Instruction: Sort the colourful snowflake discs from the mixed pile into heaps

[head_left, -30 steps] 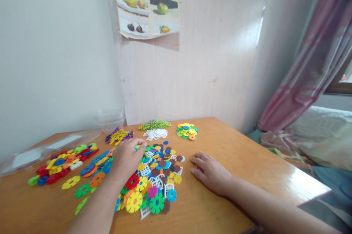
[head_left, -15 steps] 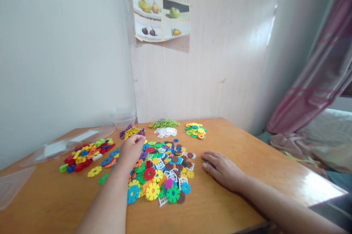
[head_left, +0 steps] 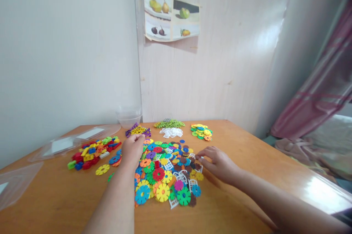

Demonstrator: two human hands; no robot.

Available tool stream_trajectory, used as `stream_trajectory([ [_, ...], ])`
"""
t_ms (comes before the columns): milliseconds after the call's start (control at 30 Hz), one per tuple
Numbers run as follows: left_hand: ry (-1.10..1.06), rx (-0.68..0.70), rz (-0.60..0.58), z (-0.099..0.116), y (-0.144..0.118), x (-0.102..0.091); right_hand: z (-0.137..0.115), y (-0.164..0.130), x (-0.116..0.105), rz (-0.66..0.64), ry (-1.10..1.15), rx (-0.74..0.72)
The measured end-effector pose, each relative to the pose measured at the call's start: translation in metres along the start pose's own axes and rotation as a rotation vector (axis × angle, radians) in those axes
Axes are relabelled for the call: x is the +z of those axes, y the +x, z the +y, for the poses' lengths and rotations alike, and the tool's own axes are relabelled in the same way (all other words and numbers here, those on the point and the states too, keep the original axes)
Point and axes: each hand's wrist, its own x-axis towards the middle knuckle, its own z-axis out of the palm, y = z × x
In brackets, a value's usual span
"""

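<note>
A mixed pile of colourful notched plastic discs (head_left: pixel 162 192) lies in the middle of the table, with small white window-like lattice pieces (head_left: pixel 173 203) among them. My left hand (head_left: pixel 132 150) is over the pile's far left side, its fingers pinched together; whatever they hold is hidden. At the right edge of the pile is my right hand (head_left: pixel 218 162), thumb and fingers apart, fingertips at brown discs and a white piece. Just beyond my left hand sits a small heap of purple and yellow pieces (head_left: pixel 139 130).
Sorted heaps stand around: red, yellow and blue blocks (head_left: pixel 92 152), green pieces (head_left: pixel 169 123), white lattices (head_left: pixel 171 132), and yellow-green discs (head_left: pixel 201 131). Clear plastic bowls (head_left: pixel 129 117) stand at the back left. Transparent lids (head_left: pixel 62 146) lie along the left side of the wooden table (head_left: pixel 247 197).
My right hand has lifted off the tabletop and moved left to the pile's edge. My left hand stays pinched in nearly the same place. The whole view has shifted slightly.
</note>
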Motion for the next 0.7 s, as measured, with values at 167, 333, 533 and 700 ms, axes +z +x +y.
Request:
stream_trajectory([
  [167, -0.037, -0.015, 0.037, -0.001, 0.000, -0.001, -0.027, 0.024, 0.016, -0.087, 0.051, -0.063],
  [333, -0.039, -0.021, 0.038, -0.005, 0.001, 0.003, -0.058, 0.038, 0.028, -0.098, 0.075, -0.157],
  [533, -0.009, -0.012, -0.040, -0.006, -0.004, 0.011, -0.079, 0.048, 0.042, -0.120, -0.072, -0.271],
  [700, 0.015, 0.028, -0.113, -0.010, -0.006, 0.020, -0.074, 0.050, 0.047, -0.172, -0.137, -0.274],
])
